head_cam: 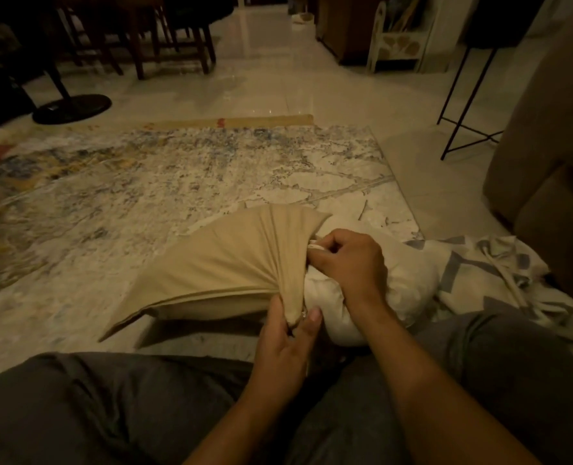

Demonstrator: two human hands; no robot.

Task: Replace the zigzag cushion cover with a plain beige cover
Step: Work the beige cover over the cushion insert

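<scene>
While the left hand [288, 337] and right hand [352, 263] clutch the beige cover [231, 260] at its mouth, the cushion insert [409, 280] bulges out toward the frame's right.

Dark grey trousers [110, 407] of soft, creased cloth cover both legs. The forearms [412, 380] are bare, and so are the left hand [285, 340] and right hand [349, 263].

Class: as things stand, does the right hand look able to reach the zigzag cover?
Probably yes: the zigzag cover lies uncovered just beyond the white cushion, nothing between, though the right hand would first have to release the beige cover.
</scene>
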